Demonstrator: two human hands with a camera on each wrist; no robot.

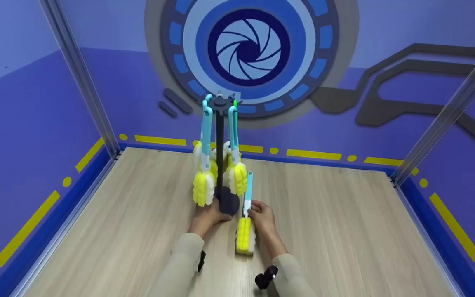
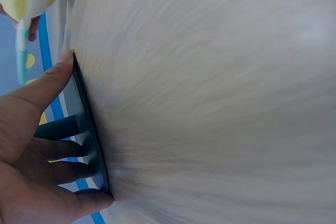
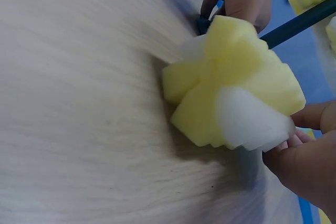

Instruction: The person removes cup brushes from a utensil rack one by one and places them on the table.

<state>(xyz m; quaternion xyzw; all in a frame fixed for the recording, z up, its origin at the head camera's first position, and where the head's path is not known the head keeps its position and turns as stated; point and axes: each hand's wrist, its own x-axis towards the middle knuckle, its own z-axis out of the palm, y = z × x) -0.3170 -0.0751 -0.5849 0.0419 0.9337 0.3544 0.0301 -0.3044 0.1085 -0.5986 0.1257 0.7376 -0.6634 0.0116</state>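
A black stand [image 1: 220, 152] with a round base [image 1: 229, 202] has sponge brushes hanging from hooks at its top. My left hand [image 1: 208, 216] grips the base, thumb and fingers spread around its rim in the left wrist view [image 2: 92, 129]. To the right of the stand, my right hand [image 1: 264, 216] pinches another sponge brush near where its blue and white handle [image 1: 248, 192] meets the head. That brush's yellow and white sponge head [image 3: 236, 87] points toward me, low by the tabletop; whether it touches I cannot tell. The right fingertips are partly hidden behind it.
Several brushes with yellow and white heads [image 1: 203, 187] hang around the pole, handles up. The wood-grain table [image 1: 336, 231] meets blue-purple panels [image 1: 303, 140] at the back and sides. Metal posts [image 1: 85, 82] stand at the corners.
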